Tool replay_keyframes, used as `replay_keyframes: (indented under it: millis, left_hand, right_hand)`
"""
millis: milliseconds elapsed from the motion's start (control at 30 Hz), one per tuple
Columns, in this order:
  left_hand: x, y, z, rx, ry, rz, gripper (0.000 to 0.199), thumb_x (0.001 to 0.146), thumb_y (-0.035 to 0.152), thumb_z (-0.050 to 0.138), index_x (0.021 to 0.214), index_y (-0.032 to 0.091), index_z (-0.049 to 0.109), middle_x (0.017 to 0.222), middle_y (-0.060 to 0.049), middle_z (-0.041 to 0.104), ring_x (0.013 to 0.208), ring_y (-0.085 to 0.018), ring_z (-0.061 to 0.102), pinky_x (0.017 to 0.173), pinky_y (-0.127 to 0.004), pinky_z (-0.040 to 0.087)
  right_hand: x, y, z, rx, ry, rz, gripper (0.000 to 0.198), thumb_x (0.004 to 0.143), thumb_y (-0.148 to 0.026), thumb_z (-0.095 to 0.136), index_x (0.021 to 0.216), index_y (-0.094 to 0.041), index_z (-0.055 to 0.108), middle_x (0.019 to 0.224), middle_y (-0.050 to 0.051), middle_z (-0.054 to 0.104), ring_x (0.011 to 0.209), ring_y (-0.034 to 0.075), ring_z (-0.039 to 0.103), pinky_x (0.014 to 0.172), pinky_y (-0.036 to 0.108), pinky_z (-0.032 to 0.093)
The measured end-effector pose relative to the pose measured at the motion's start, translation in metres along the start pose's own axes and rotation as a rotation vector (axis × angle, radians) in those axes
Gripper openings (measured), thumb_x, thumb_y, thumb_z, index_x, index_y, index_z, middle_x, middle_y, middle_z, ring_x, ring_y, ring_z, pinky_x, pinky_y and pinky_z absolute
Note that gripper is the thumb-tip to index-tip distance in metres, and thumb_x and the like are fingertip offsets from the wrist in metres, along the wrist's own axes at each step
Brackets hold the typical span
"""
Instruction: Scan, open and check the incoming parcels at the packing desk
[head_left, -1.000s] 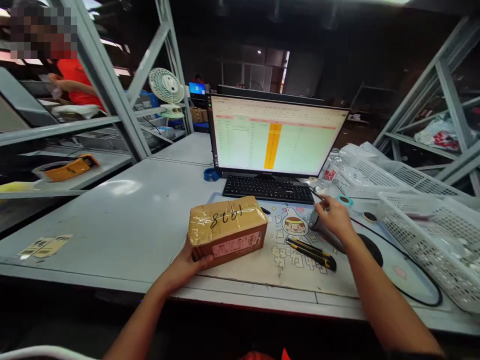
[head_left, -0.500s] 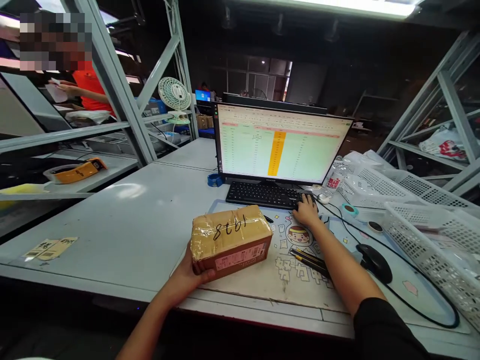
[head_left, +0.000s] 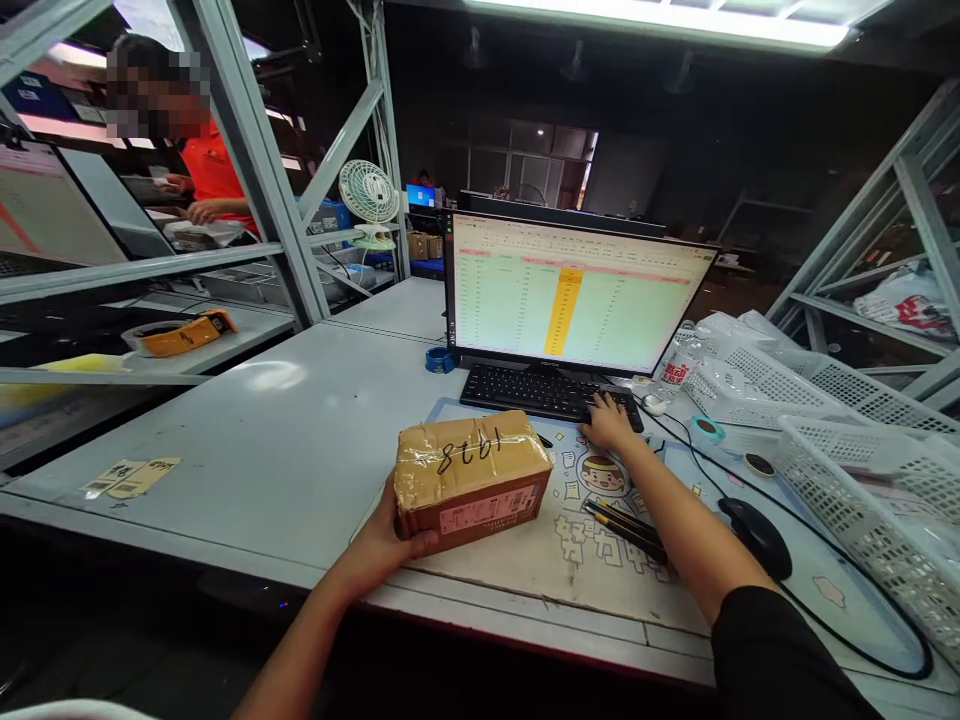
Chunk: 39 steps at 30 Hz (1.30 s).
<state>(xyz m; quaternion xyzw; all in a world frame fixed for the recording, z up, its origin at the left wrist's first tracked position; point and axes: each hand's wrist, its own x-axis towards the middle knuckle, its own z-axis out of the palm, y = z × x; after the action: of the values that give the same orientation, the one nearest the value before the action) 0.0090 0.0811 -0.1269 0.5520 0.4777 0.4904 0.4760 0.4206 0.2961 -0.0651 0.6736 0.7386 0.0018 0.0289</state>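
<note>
the cardboard box (head_left: 472,475) sits on the printed mat (head_left: 510,575), its left end grasped by the left hand (head_left: 381,543); the right hand (head_left: 611,426) lays loose, spread fingers on the keyboard (head_left: 517,391), before the monitor (head_left: 517,310).

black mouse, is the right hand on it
No, the right hand is at the right end of the keyboard, while the black mouse lies apart from it, to the right of the forearm.

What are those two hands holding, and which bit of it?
The left hand holds the box by its left end, near the bottom front corner. The right hand holds nothing; it's on the keyboard.
</note>
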Motion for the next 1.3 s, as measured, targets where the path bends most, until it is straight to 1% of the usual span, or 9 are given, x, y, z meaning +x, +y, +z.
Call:
replay_keyframes:
  millis: [233,433,700,800,900,1000,1100,1200,1300]
  left_hand:
    - [0.001,-0.002,0.001,-0.011,-0.018,0.013,0.131,0.07,0.062,0.097,0.169,0.02,0.022,0.164,-0.024,0.046,0.152,-0.046,0.046,0.129,-0.059,0.038]
    - [-0.001,0.002,0.0,0.017,-0.009,0.027,0.129,0.072,0.061,0.096,0.17,0.019,0.022,0.163,-0.024,0.047,0.153,-0.045,0.044,0.131,-0.059,0.035]
    - [0.01,0.017,-0.001,-0.056,-0.073,0.027,0.13,0.066,0.051,0.103,0.168,0.021,0.027,0.155,-0.023,0.056,0.153,-0.044,0.046,0.131,-0.063,0.033]
    - [0.018,0.023,-0.003,-0.053,-0.09,0.01,0.121,0.06,0.049,0.105,0.16,0.02,0.044,0.154,-0.021,0.058,0.152,-0.044,0.047,0.13,-0.061,0.035]
    - [0.023,0.024,-0.006,-0.093,-0.121,-0.017,0.108,0.056,0.051,0.106,0.147,0.017,0.058,0.153,-0.021,0.06,0.15,-0.046,0.048,0.128,-0.059,0.04]
    - [0.024,0.021,-0.009,-0.115,-0.154,-0.041,0.094,0.056,0.051,0.105,0.133,0.014,0.065,0.152,-0.023,0.061,0.149,-0.046,0.05,0.126,-0.058,0.044]
    - [0.024,0.02,-0.009,-0.136,-0.172,-0.043,0.092,0.056,0.049,0.104,0.132,0.013,0.065,0.148,-0.023,0.064,0.145,-0.046,0.055,0.123,-0.057,0.047]
    - [0.023,0.023,-0.009,-0.139,-0.173,-0.051,0.09,0.057,0.046,0.104,0.13,0.013,0.065,0.143,-0.022,0.068,0.139,-0.046,0.06,0.119,-0.057,0.051]
    - [0.022,0.025,-0.01,-0.117,-0.189,-0.067,0.077,0.059,0.046,0.103,0.119,0.013,0.068,0.126,-0.019,0.076,0.133,-0.045,0.064,0.113,-0.055,0.056]
  right_hand:
    - [-0.022,-0.014,-0.004,0.001,0.017,-0.055,0.057,0.107,-0.037,0.053,0.152,-0.002,0.058,0.177,0.024,0.024,0.166,0.04,0.015,0.132,0.056,0.018]
    - [-0.088,-0.011,-0.016,0.116,-0.045,-0.181,0.042,0.108,-0.042,0.05,0.124,-0.014,0.077,0.133,0.018,0.074,0.121,0.031,0.07,0.101,0.036,0.053]
    - [-0.199,0.027,0.044,0.291,0.081,-0.219,0.045,0.098,-0.033,0.055,0.138,-0.021,0.072,0.144,0.018,0.067,0.13,0.038,0.065,0.108,0.054,0.055]
    - [-0.201,0.024,0.045,0.403,0.173,-0.189,0.045,0.1,-0.033,0.047,0.135,-0.017,0.07,0.138,0.02,0.07,0.129,0.037,0.066,0.112,0.056,0.053]
    - [-0.188,0.01,0.017,0.726,0.142,-0.182,0.041,0.104,-0.04,0.04,0.128,-0.019,0.066,0.114,0.016,0.076,0.105,0.033,0.074,0.095,0.051,0.061]
    - [-0.168,-0.014,-0.024,1.186,-0.171,-0.196,0.039,0.106,-0.052,0.044,0.128,-0.023,0.058,0.085,0.006,0.072,0.069,0.024,0.071,0.063,0.038,0.06]
    - [-0.143,-0.038,-0.056,1.417,-0.431,-0.235,0.045,0.101,-0.054,0.058,0.132,-0.021,0.055,0.074,0.001,0.069,0.057,0.019,0.066,0.054,0.03,0.054]
    - [-0.122,-0.053,-0.07,1.394,-0.46,-0.301,0.049,0.101,-0.052,0.06,0.136,-0.018,0.059,0.074,0.001,0.069,0.058,0.018,0.065,0.055,0.029,0.054]
    - [-0.114,-0.06,-0.072,1.088,-0.267,-0.453,0.051,0.104,-0.048,0.057,0.148,-0.023,0.061,0.092,0.005,0.075,0.067,0.017,0.065,0.064,0.032,0.057]
